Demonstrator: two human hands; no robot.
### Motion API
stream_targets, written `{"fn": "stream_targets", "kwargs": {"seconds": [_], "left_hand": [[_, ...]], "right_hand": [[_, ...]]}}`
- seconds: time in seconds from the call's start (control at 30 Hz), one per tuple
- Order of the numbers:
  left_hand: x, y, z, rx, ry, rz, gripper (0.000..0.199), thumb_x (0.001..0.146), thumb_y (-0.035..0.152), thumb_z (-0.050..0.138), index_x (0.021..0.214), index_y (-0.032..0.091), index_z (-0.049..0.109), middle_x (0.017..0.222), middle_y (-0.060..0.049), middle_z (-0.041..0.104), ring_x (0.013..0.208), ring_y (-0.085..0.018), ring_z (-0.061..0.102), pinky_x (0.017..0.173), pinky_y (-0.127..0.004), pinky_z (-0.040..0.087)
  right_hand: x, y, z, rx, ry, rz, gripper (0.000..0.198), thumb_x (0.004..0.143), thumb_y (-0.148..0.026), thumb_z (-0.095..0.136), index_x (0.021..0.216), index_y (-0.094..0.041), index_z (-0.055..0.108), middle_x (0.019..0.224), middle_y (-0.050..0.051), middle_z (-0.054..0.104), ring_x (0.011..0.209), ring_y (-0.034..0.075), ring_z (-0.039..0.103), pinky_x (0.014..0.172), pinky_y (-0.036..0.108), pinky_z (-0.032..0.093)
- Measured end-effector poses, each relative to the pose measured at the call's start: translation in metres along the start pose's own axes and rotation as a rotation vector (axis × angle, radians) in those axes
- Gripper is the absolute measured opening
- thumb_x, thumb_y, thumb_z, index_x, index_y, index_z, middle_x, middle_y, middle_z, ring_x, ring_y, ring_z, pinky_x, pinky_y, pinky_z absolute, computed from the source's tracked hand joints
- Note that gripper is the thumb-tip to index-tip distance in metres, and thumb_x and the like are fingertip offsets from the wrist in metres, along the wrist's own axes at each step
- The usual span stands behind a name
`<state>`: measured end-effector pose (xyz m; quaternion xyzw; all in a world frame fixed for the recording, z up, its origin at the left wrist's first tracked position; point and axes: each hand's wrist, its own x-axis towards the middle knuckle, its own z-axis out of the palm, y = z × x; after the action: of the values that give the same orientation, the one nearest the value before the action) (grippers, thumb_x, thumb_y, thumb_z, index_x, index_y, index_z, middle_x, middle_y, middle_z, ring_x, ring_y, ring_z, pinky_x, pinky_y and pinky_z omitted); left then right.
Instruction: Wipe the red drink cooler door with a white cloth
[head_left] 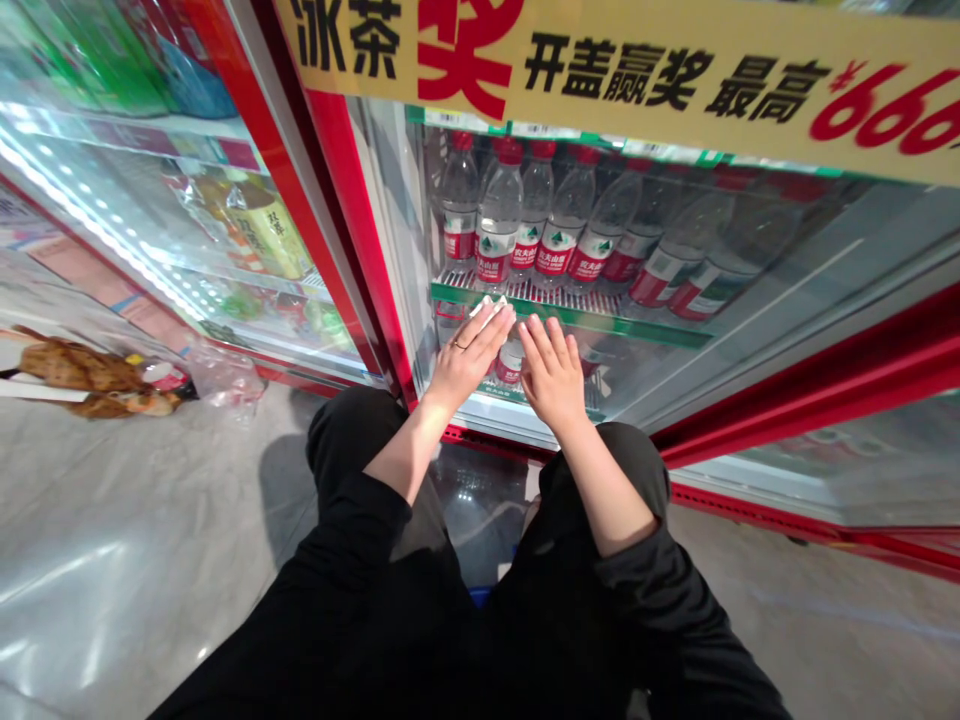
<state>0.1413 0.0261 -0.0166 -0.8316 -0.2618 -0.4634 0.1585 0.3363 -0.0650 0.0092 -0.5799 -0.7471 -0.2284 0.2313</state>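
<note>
My left hand [466, 355], with a ring on one finger, holds a crumpled white tissue [489, 304] under and between its fingers. It lies at the glass door [517, 415] of a red-framed drinks fridge. Close beside it on the right is my right hand [553, 372], open, its fingers stretched out flat toward the same glass with nothing visible in them. Whether the palms touch the glass is hidden. Behind the glass, red-capped water bottles [499, 225] stand in a row on a green-edged shelf [637, 325]; more bottles below are partly covered by my hands.
A yellow banner [637, 65] crosses the upper door. At left stands another fridge [247, 130] with drinks. A brown spotted bag-like item [82, 370] and clear plastic [225, 380] lie on the grey floor [150, 540]. My bent knees flank the door's lower edge.
</note>
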Motion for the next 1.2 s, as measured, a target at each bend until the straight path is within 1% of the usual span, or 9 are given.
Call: {"fn": "stream_targets", "kwargs": {"seconds": [0.2, 0.37, 0.5, 0.6, 0.7, 0.77, 0.93, 1.1, 1.2], "left_hand": [[-0.012, -0.011, -0.013, -0.011, 0.191, -0.372, 0.066, 0.117, 0.016, 0.030, 0.182, 0.023, 0.019, 0.184, -0.011, 0.031, 0.173, -0.027, 0.010, 0.142, -0.056, 0.029], [-0.020, 0.007, 0.002, -0.057, 0.019, -0.264, 0.071, 0.116, 0.015, 0.030, 0.183, 0.028, 0.007, 0.180, -0.011, 0.039, 0.170, -0.026, 0.023, 0.140, -0.053, 0.034], [-0.004, -0.010, -0.002, -0.069, -0.045, -0.217, 0.069, 0.116, 0.014, 0.024, 0.183, 0.026, 0.012, 0.180, -0.011, 0.040, 0.169, -0.026, 0.027, 0.140, -0.052, 0.031], [0.000, -0.027, -0.013, -0.083, 0.066, -0.298, 0.068, 0.117, 0.017, 0.026, 0.183, 0.026, 0.011, 0.186, -0.013, 0.023, 0.172, -0.029, 0.015, 0.142, -0.057, 0.024], [-0.010, -0.022, -0.015, -0.003, 0.208, -0.431, 0.071, 0.117, 0.018, 0.028, 0.183, 0.024, 0.003, 0.188, -0.014, 0.011, 0.173, -0.029, 0.004, 0.141, -0.059, 0.027], [-0.017, -0.007, -0.009, -0.004, 0.174, -0.406, 0.072, 0.116, 0.016, 0.027, 0.183, 0.023, 0.001, 0.187, -0.017, 0.014, 0.172, -0.030, 0.006, 0.140, -0.061, 0.030], [-0.009, 0.006, 0.002, -0.113, -0.060, -0.262, 0.064, 0.116, 0.016, 0.023, 0.179, 0.023, 0.029, 0.174, -0.013, 0.051, 0.168, -0.027, 0.031, 0.140, -0.053, 0.033], [-0.003, -0.012, -0.013, -0.098, 0.071, -0.359, 0.058, 0.118, 0.017, 0.020, 0.173, 0.017, 0.039, 0.179, -0.015, 0.041, 0.171, -0.027, 0.020, 0.143, -0.053, 0.026], [-0.013, -0.005, -0.018, -0.075, 0.074, -0.408, 0.055, 0.118, 0.016, 0.023, 0.171, 0.014, 0.040, 0.180, -0.017, 0.037, 0.171, -0.026, 0.018, 0.144, -0.048, 0.026]], "right_hand": [[-0.002, -0.009, 0.002, 0.004, 0.042, -0.006, 0.064, 0.107, -0.019, 0.046, 0.170, -0.029, 0.050, 0.171, 0.004, 0.056, 0.165, 0.023, 0.047, 0.139, 0.046, 0.033], [-0.001, -0.015, 0.005, 0.058, 0.010, -0.005, 0.067, 0.106, -0.019, 0.046, 0.172, -0.032, 0.046, 0.171, 0.002, 0.055, 0.165, 0.024, 0.046, 0.139, 0.048, 0.035], [-0.001, -0.017, 0.005, 0.062, 0.014, -0.008, 0.065, 0.107, -0.019, 0.045, 0.171, -0.032, 0.049, 0.171, 0.002, 0.056, 0.164, 0.024, 0.047, 0.139, 0.048, 0.036], [-0.001, -0.016, 0.004, 0.041, 0.050, -0.007, 0.064, 0.107, -0.020, 0.046, 0.169, -0.031, 0.051, 0.170, 0.003, 0.057, 0.163, 0.024, 0.048, 0.138, 0.048, 0.036], [-0.001, -0.016, 0.006, 0.039, 0.069, 0.014, 0.067, 0.105, -0.019, 0.047, 0.171, -0.031, 0.049, 0.171, 0.003, 0.056, 0.164, 0.025, 0.047, 0.139, 0.049, 0.036], [0.000, -0.017, 0.008, 0.052, 0.070, 0.020, 0.068, 0.105, -0.019, 0.047, 0.172, -0.031, 0.046, 0.172, 0.003, 0.054, 0.165, 0.025, 0.046, 0.139, 0.050, 0.035], [0.000, -0.021, 0.010, 0.047, 0.074, -0.015, 0.067, 0.105, -0.018, 0.047, 0.171, -0.031, 0.048, 0.172, 0.002, 0.055, 0.165, 0.023, 0.046, 0.140, 0.048, 0.033], [0.000, -0.021, 0.010, 0.051, 0.067, -0.005, 0.067, 0.104, -0.016, 0.047, 0.170, -0.031, 0.050, 0.172, 0.003, 0.056, 0.165, 0.024, 0.045, 0.140, 0.049, 0.034], [0.002, -0.021, 0.011, 0.043, 0.085, 0.009, 0.068, 0.103, -0.016, 0.048, 0.171, -0.029, 0.049, 0.173, 0.004, 0.054, 0.166, 0.024, 0.044, 0.139, 0.049, 0.034]]}}
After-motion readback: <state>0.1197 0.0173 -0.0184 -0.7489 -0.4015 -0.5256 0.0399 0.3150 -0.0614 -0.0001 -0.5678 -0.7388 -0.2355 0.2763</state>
